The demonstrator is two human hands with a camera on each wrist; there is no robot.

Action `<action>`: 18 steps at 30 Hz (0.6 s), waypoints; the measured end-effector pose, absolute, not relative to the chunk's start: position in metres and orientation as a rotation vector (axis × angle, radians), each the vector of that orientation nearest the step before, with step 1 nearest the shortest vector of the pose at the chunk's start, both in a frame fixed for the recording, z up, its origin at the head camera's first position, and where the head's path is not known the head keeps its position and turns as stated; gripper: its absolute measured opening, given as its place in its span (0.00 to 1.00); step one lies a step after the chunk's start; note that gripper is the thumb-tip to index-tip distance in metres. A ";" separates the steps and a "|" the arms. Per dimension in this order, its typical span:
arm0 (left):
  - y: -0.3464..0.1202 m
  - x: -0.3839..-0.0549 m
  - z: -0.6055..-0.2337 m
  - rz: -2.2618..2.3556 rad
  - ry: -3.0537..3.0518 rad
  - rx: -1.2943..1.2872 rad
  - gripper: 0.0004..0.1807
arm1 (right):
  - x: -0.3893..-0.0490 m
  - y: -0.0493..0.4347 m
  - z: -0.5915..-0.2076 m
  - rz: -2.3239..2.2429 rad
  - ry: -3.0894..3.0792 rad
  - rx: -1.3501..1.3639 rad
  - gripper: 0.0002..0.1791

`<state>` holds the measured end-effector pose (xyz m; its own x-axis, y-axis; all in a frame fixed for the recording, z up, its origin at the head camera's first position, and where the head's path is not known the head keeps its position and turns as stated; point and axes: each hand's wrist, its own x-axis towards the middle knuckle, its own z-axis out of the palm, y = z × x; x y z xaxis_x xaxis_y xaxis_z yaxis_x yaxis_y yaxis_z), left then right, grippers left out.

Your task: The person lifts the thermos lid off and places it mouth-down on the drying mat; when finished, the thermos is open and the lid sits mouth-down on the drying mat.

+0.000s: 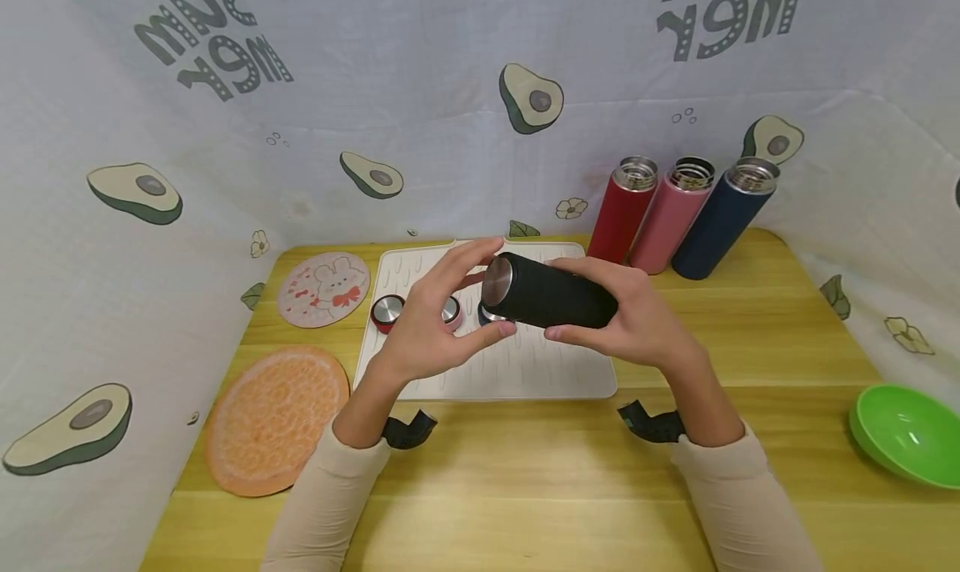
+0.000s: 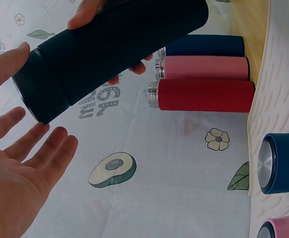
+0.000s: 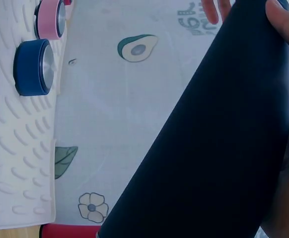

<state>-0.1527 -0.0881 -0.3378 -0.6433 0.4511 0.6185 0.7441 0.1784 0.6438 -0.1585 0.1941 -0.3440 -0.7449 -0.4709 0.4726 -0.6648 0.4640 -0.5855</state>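
A black thermos bottle (image 1: pixel 570 297) is held up on its side over the mat, its steel-topped lid (image 1: pixel 498 280) facing left. My right hand (image 1: pixel 641 313) grips the body toward the other end, thumb below and fingers over the top. My left hand (image 1: pixel 427 318) is spread around the lid end, thumb and fingers wide apart. In the left wrist view the thumb tip lies right at the lid (image 2: pixel 42 87), and the other fingers stand off it. Below sit a red lid (image 1: pixel 384 313), a pink lid (image 1: pixel 453 315) and a blue lid (image 2: pixel 281 163), partly covered by my left hand in the head view.
The lids sit on a white ridged mat (image 1: pixel 525 376). Lidless red (image 1: pixel 618 218), pink (image 1: pixel 667 226) and navy (image 1: pixel 716 226) bottles stand at the back right. An orange round mat (image 1: pixel 277 422) and a rabbit-print mat (image 1: pixel 322 293) lie left. A green bowl (image 1: pixel 907 439) is far right.
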 end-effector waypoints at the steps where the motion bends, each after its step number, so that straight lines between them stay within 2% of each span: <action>1: -0.088 -0.152 -0.338 -1.442 -2.169 -1.154 0.46 | -0.158 0.193 -0.344 1.136 -2.479 0.995 0.43; 9: -0.092 -0.152 -0.337 -1.382 -2.206 -1.236 0.41 | -0.156 0.191 -0.343 1.074 -2.465 1.082 0.43; 18: -0.093 -0.156 -0.341 -1.370 -2.272 -1.240 0.38 | -0.157 0.192 -0.345 1.056 -2.584 1.033 0.43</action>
